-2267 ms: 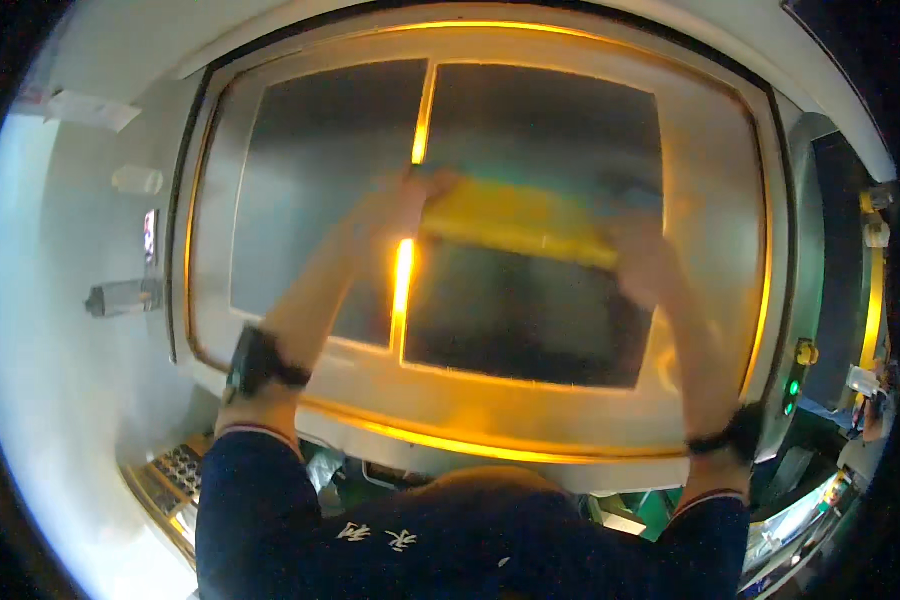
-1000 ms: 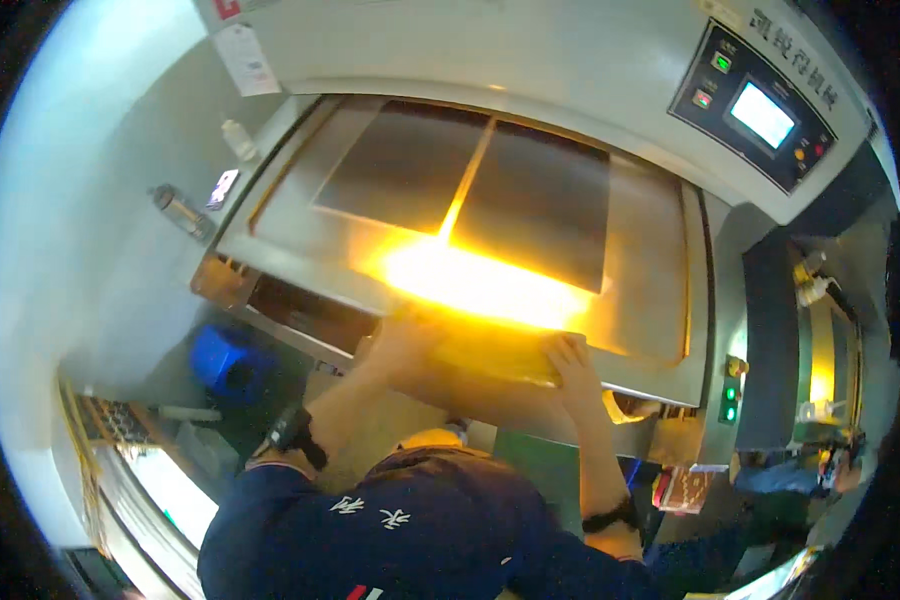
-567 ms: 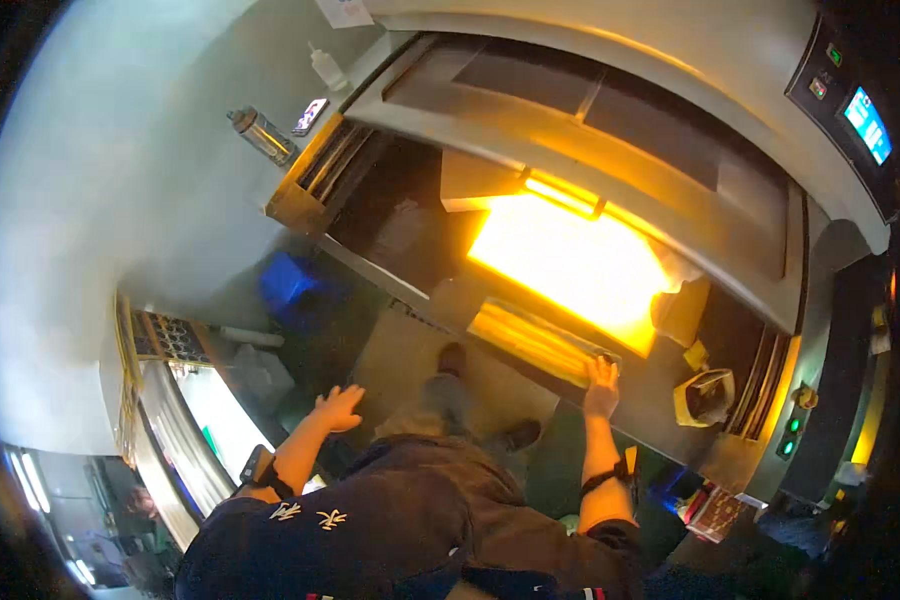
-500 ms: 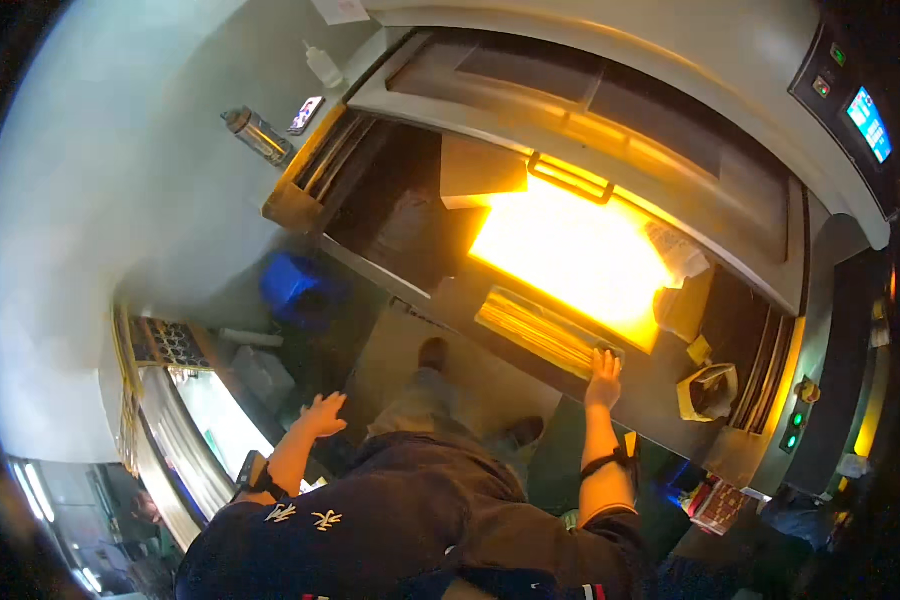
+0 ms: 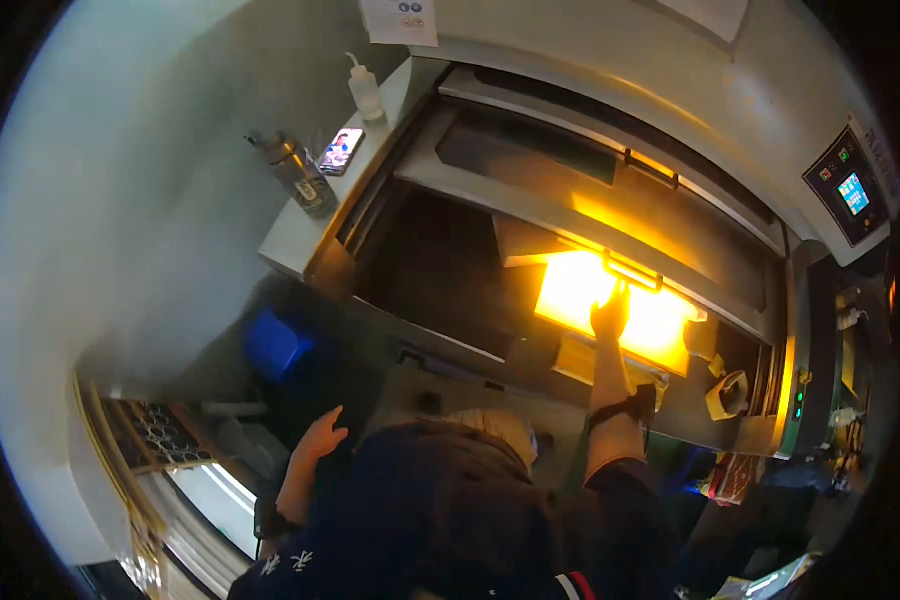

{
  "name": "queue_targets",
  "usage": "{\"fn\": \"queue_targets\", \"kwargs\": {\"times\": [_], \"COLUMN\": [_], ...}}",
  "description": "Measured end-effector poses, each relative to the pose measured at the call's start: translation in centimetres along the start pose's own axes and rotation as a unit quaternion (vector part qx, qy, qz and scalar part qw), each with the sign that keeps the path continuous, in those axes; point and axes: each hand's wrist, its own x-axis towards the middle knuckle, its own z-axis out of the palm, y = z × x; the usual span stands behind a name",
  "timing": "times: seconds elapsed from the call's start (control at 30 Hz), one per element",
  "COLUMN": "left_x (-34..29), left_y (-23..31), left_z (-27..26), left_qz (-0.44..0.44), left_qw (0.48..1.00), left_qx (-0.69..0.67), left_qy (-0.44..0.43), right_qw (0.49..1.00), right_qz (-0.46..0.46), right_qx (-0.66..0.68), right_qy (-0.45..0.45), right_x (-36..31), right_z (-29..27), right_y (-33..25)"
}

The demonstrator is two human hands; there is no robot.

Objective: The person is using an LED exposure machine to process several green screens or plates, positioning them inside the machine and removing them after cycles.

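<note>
My right hand (image 5: pixel 611 312) reaches over a brightly glowing yellow-white panel (image 5: pixel 564 293), its fingers stretched up to just under the bar handle (image 5: pixel 634 272) of a sliding metal cover (image 5: pixel 530 213). Glare blurs the fingertips, so I cannot tell whether they touch the handle. Below that forearm lies a yellowish shallow tray (image 5: pixel 575 360), partly hidden by the arm. My left hand (image 5: pixel 322 436) hangs free at my left side, fingers apart, holding nothing.
On the left ledge stand a squeeze bottle (image 5: pixel 366 95), a lit phone (image 5: pixel 342 150) and a dark drinking bottle (image 5: pixel 305 185). A blue bin (image 5: pixel 275 345) is on the floor. An open bag (image 5: pixel 727 396) sits right of the panel. A control screen (image 5: pixel 854 194) is mounted at upper right.
My right hand has left the right end of the tray and moved forward over the glowing panel to the cover's handle. My left hand stays free. The whole view has shifted.
</note>
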Motion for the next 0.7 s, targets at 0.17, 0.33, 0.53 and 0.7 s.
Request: {"fn": "queue_targets", "kwargs": {"times": [0.17,0.33,0.53,0.7], "left_x": [1.6,6.3,12.5,16.6], "left_y": [0.4,4.7,11.2,17.1], "left_z": [-6.6,-7.3,-7.0,-7.4], "left_qz": [0.061,0.147,0.065,0.163], "left_qw": [0.987,0.948,0.872,0.833], "left_qx": [-0.121,-0.277,-0.394,-0.483], "left_qy": [0.084,-0.057,-0.284,-0.215], "right_qw": [0.974,0.922,0.891,0.921], "right_qz": [0.093,0.177,0.18,0.126], "right_qx": [-0.158,-0.195,-0.173,-0.167], "right_qy": [-0.136,-0.284,-0.379,-0.329], "right_x": [-1.4,-5.6,-14.1,-16.2], "right_z": [-2.2,-5.9,-10.7,-21.4], "right_y": [-4.5,-8.0,-7.2,-10.8]}}
